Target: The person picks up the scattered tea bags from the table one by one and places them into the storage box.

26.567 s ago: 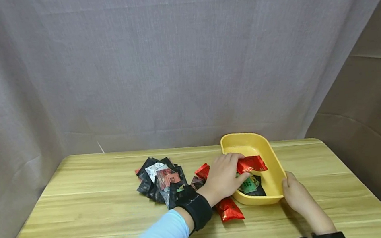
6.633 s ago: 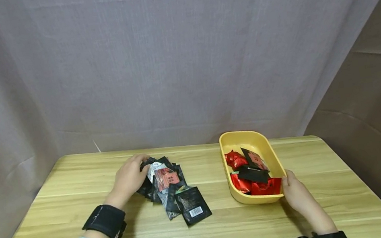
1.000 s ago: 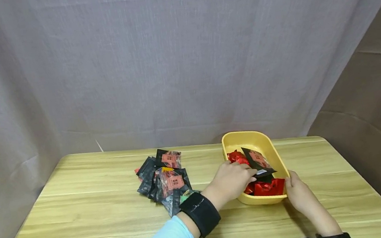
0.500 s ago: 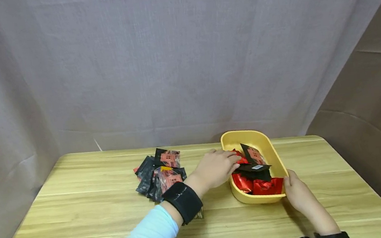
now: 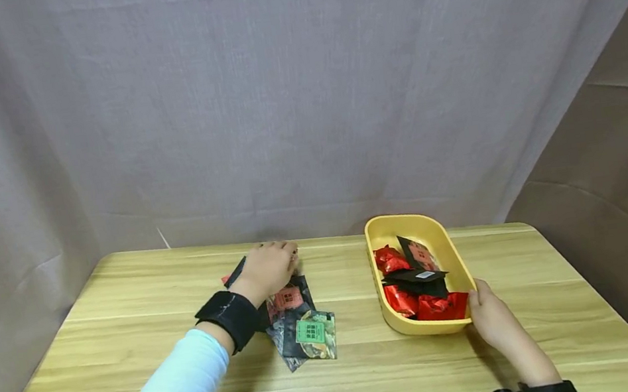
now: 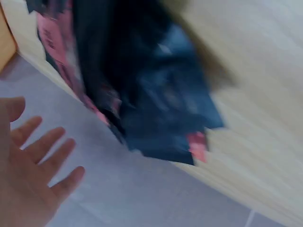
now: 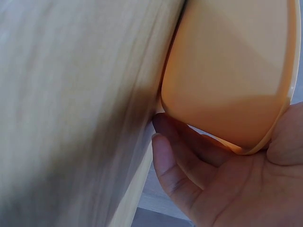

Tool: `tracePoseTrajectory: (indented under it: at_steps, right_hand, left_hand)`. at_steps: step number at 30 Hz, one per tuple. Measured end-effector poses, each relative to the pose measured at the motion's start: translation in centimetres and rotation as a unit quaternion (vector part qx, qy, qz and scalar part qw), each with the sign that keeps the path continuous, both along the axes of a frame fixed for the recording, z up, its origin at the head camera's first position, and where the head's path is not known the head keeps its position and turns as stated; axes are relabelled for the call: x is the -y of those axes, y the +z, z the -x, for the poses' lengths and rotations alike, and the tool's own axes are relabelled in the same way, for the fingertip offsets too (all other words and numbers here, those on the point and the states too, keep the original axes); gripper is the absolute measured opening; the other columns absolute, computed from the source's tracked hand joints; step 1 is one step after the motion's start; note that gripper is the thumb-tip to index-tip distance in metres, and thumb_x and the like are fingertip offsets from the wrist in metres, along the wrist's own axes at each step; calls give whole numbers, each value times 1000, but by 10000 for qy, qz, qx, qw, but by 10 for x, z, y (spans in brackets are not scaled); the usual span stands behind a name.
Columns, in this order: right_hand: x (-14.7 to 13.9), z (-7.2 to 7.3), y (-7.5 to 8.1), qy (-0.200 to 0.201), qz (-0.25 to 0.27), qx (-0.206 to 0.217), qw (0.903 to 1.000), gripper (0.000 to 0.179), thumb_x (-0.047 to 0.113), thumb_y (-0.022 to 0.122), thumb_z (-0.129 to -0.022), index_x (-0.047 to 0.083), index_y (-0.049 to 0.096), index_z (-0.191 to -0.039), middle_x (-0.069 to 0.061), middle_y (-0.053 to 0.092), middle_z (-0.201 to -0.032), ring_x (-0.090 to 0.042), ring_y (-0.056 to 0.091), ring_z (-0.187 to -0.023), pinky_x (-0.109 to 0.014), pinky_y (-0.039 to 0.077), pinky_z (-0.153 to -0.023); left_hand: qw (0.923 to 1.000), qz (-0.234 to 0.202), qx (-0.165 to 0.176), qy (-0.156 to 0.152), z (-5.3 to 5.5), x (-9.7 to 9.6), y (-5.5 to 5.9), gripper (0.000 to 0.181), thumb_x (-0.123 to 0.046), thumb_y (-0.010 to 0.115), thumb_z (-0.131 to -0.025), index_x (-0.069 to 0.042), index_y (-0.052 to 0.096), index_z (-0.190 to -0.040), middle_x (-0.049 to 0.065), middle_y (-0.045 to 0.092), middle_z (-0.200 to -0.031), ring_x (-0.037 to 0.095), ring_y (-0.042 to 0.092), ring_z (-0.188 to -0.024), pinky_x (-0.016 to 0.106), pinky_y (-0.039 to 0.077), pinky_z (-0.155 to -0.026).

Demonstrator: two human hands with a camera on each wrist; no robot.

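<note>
My left hand [image 5: 267,271] is over the pile of flat black sachets [image 5: 287,299], its fingers at the pile's far edge. The left wrist view shows this hand [image 6: 35,170] with fingers spread and nothing between them, beside the dark sachets [image 6: 156,94]. A sachet with a green label [image 5: 312,333] lies at the pile's near side. My right hand [image 5: 497,324] grips the near right corner of the yellow plastic bin [image 5: 400,231]. In the right wrist view its fingers [image 7: 173,163] curl under the bin's corner [image 7: 232,66], the thumb at the rim.
Inside the bin lie shiny red packets [image 5: 441,307], a black sachet with a barcode [image 5: 419,281] and a sachet with a red label [image 5: 421,254]. The wooden table [image 5: 100,346] ends at a grey cloth [image 5: 301,104] behind it.
My left hand has left the bin and moved left to the sachet pile, uncovering the black sachet lying in the bin. The right hand keeps its grip on the bin.
</note>
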State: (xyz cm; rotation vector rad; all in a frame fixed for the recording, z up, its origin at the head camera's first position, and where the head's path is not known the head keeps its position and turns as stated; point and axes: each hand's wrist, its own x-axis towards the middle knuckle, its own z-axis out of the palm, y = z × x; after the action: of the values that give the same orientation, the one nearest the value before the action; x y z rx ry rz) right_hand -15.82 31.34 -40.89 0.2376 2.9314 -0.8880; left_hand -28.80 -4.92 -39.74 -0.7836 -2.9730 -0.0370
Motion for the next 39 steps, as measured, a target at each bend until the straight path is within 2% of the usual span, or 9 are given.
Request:
tracePoseTrajectory:
  at_steps: [6, 9, 13, 16, 22, 25, 28, 34, 39]
  right_hand:
    - [0, 0, -1, -11, -11, -14, 10000, 49, 13, 14, -102, -17, 15, -141, -47, 35, -135, -57, 32, -124, -70, 32, -103]
    - [0, 0, -2, 9, -18, -37, 10000, 49, 13, 15, -102, -18, 16, -140, -47, 35, -135, -57, 33, -124, -69, 32, -103]
    - [0, 0, -2, 24, -4, -52, 10000, 49, 12, 15, -101, -18, 16, -140, -48, 35, -135, -56, 33, -125, -69, 32, -104]
    - [1, 0, -2, 8, 5, -49, 10000, 49, 12, 15, -101, -18, 15, -140, -47, 34, -136, -56, 32, -125, -68, 31, -104]
    - [2, 0, -1, -12, 5, -12, 10000, 49, 12, 15, -101, -18, 15, -140, -47, 33, -136, -56, 31, -126, -68, 31, -105]
    - [2, 0, -1, -15, -6, -40, 10000, 49, 12, 15, -101, -18, 15, -140, -48, 33, -136, -56, 32, -126, -68, 31, -105]
    - [2, 0, -1, -10, -7, -68, 10000, 49, 12, 15, -101, -18, 16, -140, -48, 33, -136, -56, 32, -125, -68, 31, -104]
    - [1, 0, -1, -18, 9, -45, 10000, 50, 13, 15, -101, -18, 16, -140, -47, 33, -136, -56, 32, -126, -68, 31, -104]
    - [0, 0, 0, -39, 3, 14, 10000, 50, 14, 14, -102, -17, 14, -141, -47, 32, -137, -55, 31, -126, -68, 31, -105]
  left_hand:
    - [9941, 105, 810, 710, -2, 25, -4, 57, -38, 47, -96, -4, 42, -140, 23, 53, -137, 40, 49, -121, 56, 42, -103]
    - [9908, 147, 1050, 837, 0, 33, -8, 60, -39, 49, -94, 0, 42, -139, 25, 52, -137, 42, 48, -121, 57, 42, -101]
    - [9925, 168, 949, 754, -1, 40, -10, 56, -36, 55, -92, -1, 48, -134, 24, 54, -135, 40, 50, -119, 57, 45, -98]
    - [9941, 95, 818, 704, -4, 40, -8, 53, -34, 57, -91, -3, 51, -133, 23, 53, -136, 39, 47, -123, 57, 44, -100]
    - [9953, 101, 695, 662, -3, 39, -13, 61, -46, 55, -89, -6, 52, -134, 23, 43, -146, 39, 36, -133, 56, 37, -108]
    - [9957, 141, 700, 588, -5, 37, -16, 65, -51, 55, -87, -6, 53, -133, 22, 41, -147, 39, 35, -134, 55, 36, -109]
    - [9961, 48, 705, 538, -8, 35, -16, 62, -50, 57, -86, -7, 57, -130, 19, 46, -143, 37, 39, -131, 54, 38, -108]
    - [9938, 76, 995, 489, -11, 30, -13, 67, -57, 57, -83, -12, 54, -133, 14, 45, -144, 36, 36, -133, 57, 35, -109]
    - [9952, 39, 932, 301, -13, 25, -13, 60, -50, 64, -80, -16, 58, -130, 13, 48, -141, 35, 40, -130, 56, 36, -108]
